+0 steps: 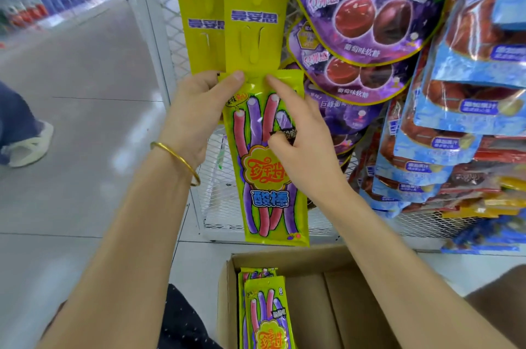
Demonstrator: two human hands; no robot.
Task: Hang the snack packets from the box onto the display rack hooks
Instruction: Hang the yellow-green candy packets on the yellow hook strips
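A long yellow snack packet with pink and purple sticks printed on it hangs upright just below a yellow hanging strip on the white mesh rack. My left hand pinches the packet's top left corner, thumb on the front. My right hand rests on the packet's front, its index finger stretched up to the top edge and the thumb against the middle. Below stands an open cardboard box with more of the same packets upright at its left side.
Purple grape gummy bags hang right of the strip. Blue and red packets fill the far right. A second yellow strip hangs on the left. A person's foot in a light shoe stands on the grey floor at left.
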